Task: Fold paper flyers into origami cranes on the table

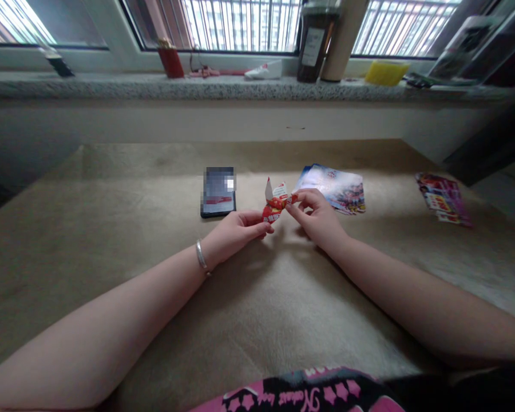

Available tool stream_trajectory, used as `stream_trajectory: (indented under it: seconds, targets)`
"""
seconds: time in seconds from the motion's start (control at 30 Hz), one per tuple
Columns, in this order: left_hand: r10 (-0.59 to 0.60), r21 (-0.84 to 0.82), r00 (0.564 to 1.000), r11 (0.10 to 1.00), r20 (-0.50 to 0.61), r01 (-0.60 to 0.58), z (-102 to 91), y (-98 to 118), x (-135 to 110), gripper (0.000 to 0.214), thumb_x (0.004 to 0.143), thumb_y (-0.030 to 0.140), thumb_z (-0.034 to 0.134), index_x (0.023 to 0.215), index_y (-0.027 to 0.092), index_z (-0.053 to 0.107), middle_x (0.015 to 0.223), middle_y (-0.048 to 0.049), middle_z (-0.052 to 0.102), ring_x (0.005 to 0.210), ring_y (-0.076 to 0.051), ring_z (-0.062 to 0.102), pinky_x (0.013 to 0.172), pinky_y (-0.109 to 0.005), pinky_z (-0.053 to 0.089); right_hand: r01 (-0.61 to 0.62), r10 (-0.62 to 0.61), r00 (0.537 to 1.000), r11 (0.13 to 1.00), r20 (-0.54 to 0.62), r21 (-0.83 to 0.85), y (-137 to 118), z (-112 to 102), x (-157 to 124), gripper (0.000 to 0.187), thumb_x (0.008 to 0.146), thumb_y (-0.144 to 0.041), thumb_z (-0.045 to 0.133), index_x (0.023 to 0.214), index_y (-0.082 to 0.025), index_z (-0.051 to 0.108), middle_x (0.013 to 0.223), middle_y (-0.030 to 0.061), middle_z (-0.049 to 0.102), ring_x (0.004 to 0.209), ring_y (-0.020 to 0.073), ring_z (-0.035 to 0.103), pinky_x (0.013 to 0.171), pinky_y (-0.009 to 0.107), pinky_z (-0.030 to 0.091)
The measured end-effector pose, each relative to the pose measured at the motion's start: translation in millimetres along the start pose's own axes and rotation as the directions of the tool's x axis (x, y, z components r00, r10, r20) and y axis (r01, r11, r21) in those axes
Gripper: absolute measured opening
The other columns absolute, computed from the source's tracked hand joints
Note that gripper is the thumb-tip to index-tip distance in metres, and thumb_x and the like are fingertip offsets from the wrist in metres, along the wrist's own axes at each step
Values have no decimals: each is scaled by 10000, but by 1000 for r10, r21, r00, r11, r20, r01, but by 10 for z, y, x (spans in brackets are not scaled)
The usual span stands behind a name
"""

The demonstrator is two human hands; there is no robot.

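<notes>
Over the middle of the table, both hands hold a small red printed wrapper or packet [276,207] with white parts sticking up at its top. My left hand [246,225] pinches its lower left edge between thumb and fingers; a silver bangle is on that wrist. At its right end, my right hand [315,214] grips a red corner with thumb and forefinger. What is inside the packet, if anything, cannot be seen. Behind my right hand lies a spread of glossy printed cards [335,186], partly covered by the fingers.
A dark phone-like rectangle [218,191], its face blurred, lies left of the packet. Pink and purple printed packets [444,199] lie at the table's right. Along the stone windowsill [133,87] stand a red cup [170,62], a dark jar [315,46] and a yellow block [386,73].
</notes>
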State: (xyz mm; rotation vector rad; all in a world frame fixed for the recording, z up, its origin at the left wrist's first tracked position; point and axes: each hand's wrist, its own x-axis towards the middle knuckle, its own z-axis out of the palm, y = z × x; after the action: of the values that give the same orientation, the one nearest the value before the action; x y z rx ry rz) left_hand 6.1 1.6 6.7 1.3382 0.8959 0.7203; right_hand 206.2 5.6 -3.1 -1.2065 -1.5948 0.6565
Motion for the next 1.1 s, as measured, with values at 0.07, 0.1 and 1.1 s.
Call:
stream_trajectory:
  seconds: [0.07,0.1,1.1]
  targets:
    - [16,33,1000,999,21,-17,8,2,-8,302,737,304,697,1009,172,697,937,-40,690,728,-101,567,688,-225,426,-37,37,999,999,8,-7,0,6,20,177,755,-392,616,753,-218,583,917,33,560,635,114,461,642,294,436]
    - [25,56,999,998,26,-27,13,6,-14,300,747,301,684,1017,170,692,954,-43,690,741,-106,574,695,-229,431,-62,62,998,998,15,1,7,6,40,189,763,-403,605,746,-218,572,875,24,569,623,115,454,635,292,424]
    - [400,870,878,294,265,-396,-77,20,-45,229,875,214,480,925,173,701,958,-91,661,909,-213,561,881,-360,444,-94,139,983,943,119,-319,192,628,930,198,770,-348,636,883,-191,676,806,31,701,707,167,618,614,269,419]
